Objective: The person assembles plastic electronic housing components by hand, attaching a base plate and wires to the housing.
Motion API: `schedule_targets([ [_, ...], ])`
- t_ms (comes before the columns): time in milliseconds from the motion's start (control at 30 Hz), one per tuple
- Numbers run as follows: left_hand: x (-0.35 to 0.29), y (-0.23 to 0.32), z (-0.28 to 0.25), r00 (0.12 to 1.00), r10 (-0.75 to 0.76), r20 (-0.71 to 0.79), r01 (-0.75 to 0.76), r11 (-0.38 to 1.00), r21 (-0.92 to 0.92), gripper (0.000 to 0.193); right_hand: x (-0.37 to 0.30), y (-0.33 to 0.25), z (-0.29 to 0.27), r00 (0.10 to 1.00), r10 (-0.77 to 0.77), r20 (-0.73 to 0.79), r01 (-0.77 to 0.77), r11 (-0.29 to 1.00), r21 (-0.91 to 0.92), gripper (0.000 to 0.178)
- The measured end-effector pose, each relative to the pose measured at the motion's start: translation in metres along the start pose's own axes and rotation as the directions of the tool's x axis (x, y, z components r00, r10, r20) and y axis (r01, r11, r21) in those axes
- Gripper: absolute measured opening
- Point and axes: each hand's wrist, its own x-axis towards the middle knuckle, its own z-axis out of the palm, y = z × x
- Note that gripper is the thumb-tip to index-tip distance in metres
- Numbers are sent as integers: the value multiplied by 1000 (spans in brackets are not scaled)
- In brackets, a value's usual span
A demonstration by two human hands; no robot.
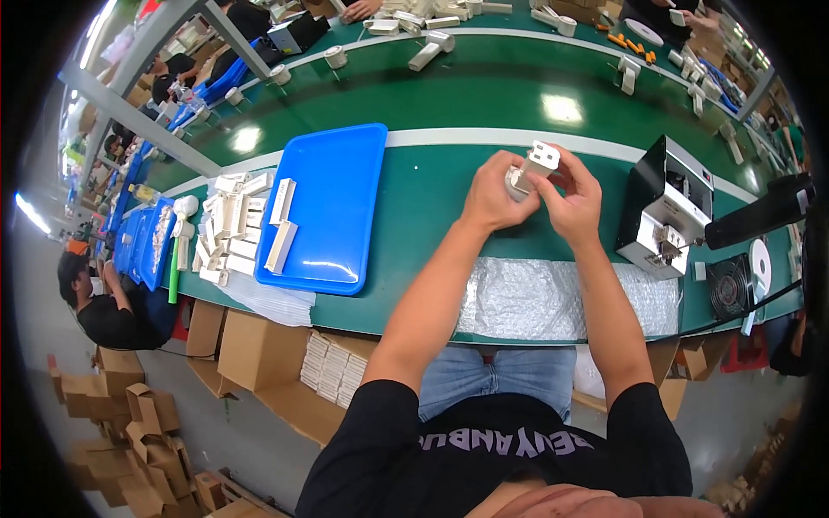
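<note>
Above the green bench, both my hands are closed on a white plastic housing (542, 157). It is a long rectangular piece, tilted, with small square openings in the end facing up. My left hand (494, 194) wraps round its lower part, where a rounded white portion shows between the fingers. Along its upper part, the fingers and thumb of my right hand (574, 198) grip the side. The join between the two portions is partly hidden by my fingers. Beneath my forearms lies a sheet of silvery bubble wrap (535, 298).
A blue tray (332, 198) holds two white rectangular pieces, beside a pile of similar pieces (226, 226). To the right stand a black and silver machine (665, 207) and a small fan (730, 287). Beyond runs a green conveyor (484, 82). An open carton (259, 354) sits below left.
</note>
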Motion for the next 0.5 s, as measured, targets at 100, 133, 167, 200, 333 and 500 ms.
schedule_targets([
  [100, 0, 0, 5, 999, 49, 6, -49, 999, -24, 35, -1, -7, 0, 999, -42, 1, 42, 998, -43, 44],
  [133, 0, 0, 7, 998, 62, 1, -62, 997, -56, 34, -1, -5, -1, 999, -31, -21, 30, 999, -40, 43],
  [167, 0, -1, 9, 997, 74, -3, -74, 993, -89, 33, 0, -6, -1, 999, -36, -20, 35, 999, -40, 43],
  [200, 0, 1, 7, 997, 83, 1, -83, 994, -73, 32, 1, -7, -1, 1000, -25, -10, 25, 1000, -8, 44],
  [333, -4, 3, 11, 996, 77, -41, -80, 993, -83, 40, 4, -6, -5, 999, -30, 23, 29, 999, 29, 45],
  [500, -5, 7, 16, 996, 82, -20, -85, 965, -247, 48, 14, 3, -24, 998, -17, -66, 23, 996, 83, 43],
])
